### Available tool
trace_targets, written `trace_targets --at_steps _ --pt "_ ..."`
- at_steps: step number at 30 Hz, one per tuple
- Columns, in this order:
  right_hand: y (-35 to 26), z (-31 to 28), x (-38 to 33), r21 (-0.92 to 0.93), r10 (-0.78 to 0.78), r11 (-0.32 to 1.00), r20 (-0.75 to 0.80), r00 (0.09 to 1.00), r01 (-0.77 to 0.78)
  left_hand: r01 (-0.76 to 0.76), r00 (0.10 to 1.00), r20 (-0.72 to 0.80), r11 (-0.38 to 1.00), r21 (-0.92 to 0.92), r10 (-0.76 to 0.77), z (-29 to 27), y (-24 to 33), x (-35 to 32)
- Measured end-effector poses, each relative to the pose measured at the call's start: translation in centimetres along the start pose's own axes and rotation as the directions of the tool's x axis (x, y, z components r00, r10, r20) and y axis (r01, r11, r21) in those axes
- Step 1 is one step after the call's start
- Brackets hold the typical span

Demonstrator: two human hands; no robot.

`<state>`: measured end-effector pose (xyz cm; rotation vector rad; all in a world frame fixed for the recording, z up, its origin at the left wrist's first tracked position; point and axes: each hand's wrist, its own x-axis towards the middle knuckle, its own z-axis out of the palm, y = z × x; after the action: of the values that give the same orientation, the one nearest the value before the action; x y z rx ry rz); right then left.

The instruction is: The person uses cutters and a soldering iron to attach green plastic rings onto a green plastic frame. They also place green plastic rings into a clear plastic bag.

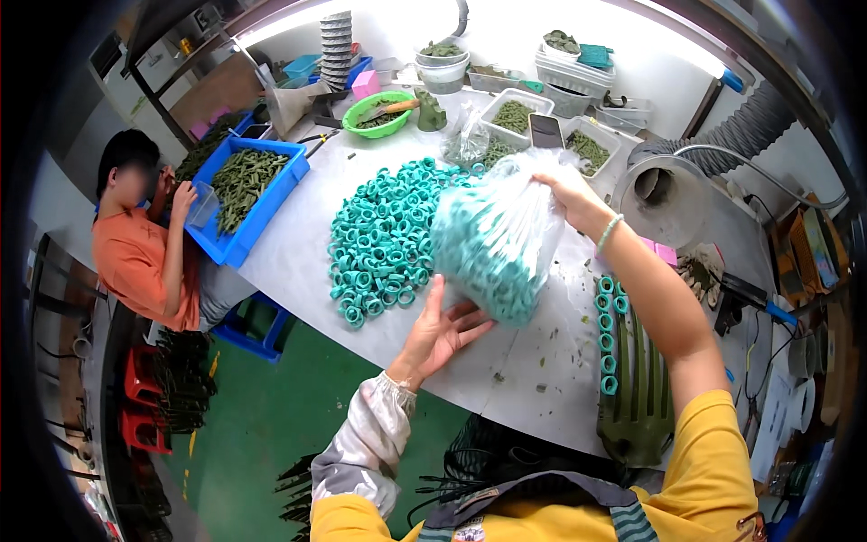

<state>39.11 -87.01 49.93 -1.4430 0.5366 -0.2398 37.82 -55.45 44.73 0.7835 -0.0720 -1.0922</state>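
Note:
A clear plastic bag (497, 248) full of teal rings is held up over the grey table (298, 244). My right hand (571, 194) pinches its gathered neck at the upper right. Below the bag's lower left side is my left hand (441, 332), palm up with fingers spread. Its fingertips reach the bag's lower edge; whether they press on it I cannot tell. A loose heap of teal rings (379, 244) spreads over the table to the left, partly behind the bag. A dark green slotted holder (639, 406) lies near my right forearm, with several teal rings (607, 343) lined along its left prong.
At the left a person in orange (135, 262) sits by a blue crate (293, 172) of green pieces. A green bowl (350, 117), white trays (533, 97) and a phone (545, 131) stand farther back. A wide duct mouth (657, 194) is at the right.

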Motion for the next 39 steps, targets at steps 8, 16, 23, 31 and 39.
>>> trace_targets --at_steps 8,16,23,31,39 --pt "2.9 -0.8 0.3 -0.893 -0.509 0.329 0.105 0.854 0.307 -0.294 0.838 0.086 0.313 0.903 0.539 -2.9 0.6 6.7" --pt "3.7 5.2 -13.3 -0.659 -0.464 -0.293 0.731 0.5 0.693 -0.237 0.714 0.039 0.189 0.953 0.7 -3.5 6.0 16.4" --pt "5.3 3.1 -12.0 -0.691 -0.447 -0.362 0.718 0.534 0.626 -0.359 0.745 0.134 0.223 0.906 0.654 -0.7 6.4 17.6" --pt "6.0 4.1 -12.3 -0.602 -0.362 -0.436 0.798 0.482 0.669 -0.476 0.694 0.125 0.322 0.818 0.709 -2.8 8.5 19.2" --pt "-2.4 0.6 -10.3 -0.765 -0.597 0.186 0.411 0.689 0.617 -0.556 0.792 0.168 0.577 0.598 0.587 7.8 13.8 14.9"
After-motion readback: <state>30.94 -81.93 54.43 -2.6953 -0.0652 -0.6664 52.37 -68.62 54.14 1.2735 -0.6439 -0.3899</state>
